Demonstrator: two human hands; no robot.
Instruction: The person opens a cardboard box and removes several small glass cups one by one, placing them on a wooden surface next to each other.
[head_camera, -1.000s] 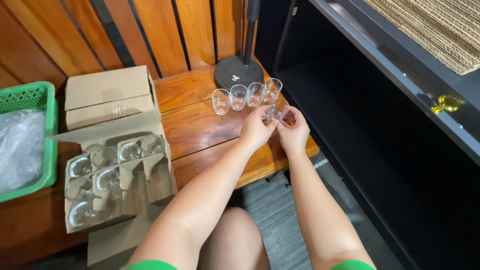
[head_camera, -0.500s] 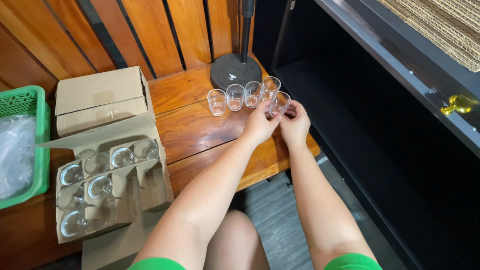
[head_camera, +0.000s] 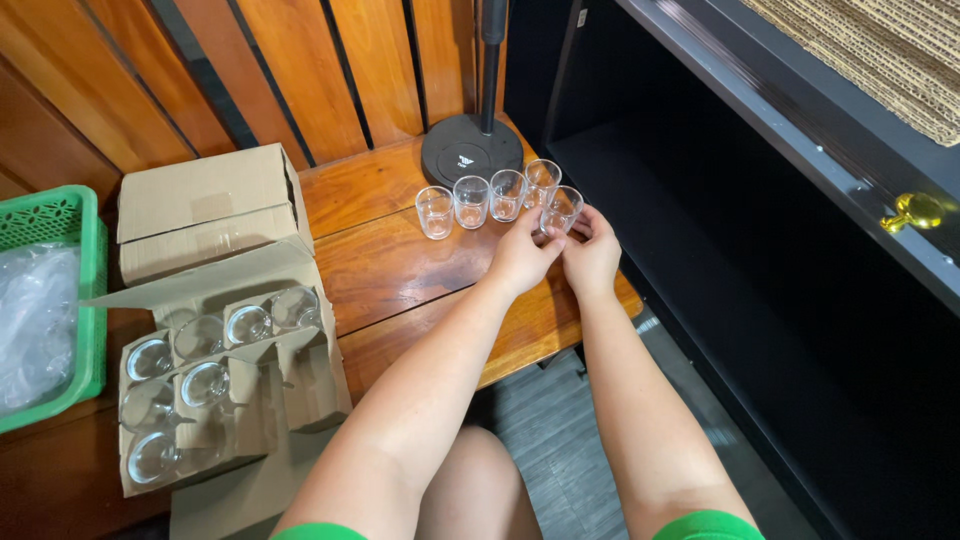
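Head view: a small clear glass (head_camera: 561, 209) stands at the right end of a row of four more glasses (head_camera: 487, 198) on the wooden tabletop (head_camera: 400, 260), just in front of the round black stand base (head_camera: 471, 148). Both hands touch it, the left hand (head_camera: 522, 257) and right hand (head_camera: 592, 255) with fingers curled narrowly round its sides. It sits near the tabletop's right edge; a nudge could tip it off or knock its neighbour. Left of the base lies an open carton (head_camera: 215, 390) of glasses.

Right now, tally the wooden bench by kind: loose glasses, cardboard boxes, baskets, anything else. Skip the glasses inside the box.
Loose clear glasses: 5
Closed cardboard box: 1
Open cardboard box: 1
Green basket: 1
Black round stand base: 1
Total: 9
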